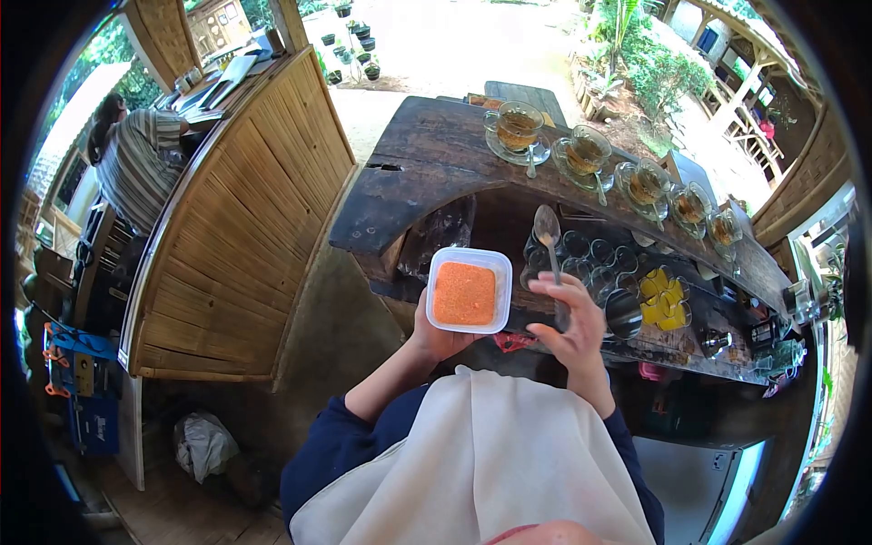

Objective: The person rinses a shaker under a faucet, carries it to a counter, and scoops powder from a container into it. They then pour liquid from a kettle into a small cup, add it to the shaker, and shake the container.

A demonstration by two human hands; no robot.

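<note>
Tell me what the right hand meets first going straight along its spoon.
Probably the empty clear glasses just past the right hand and its long metal spoon; depth unclear, perhaps the dark wooden counter instead.

Dark wooden counter [427,154], bamboo-slat partition [245,209] to its side, sunlit paved yard [454,45] and greenery [654,64] beyond

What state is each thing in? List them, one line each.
container: uncovered, full of orange powder, held by left hand
spoon: upright, bowl up, gripped by right hand
glass cups: five, all filled with brown liquid
</note>
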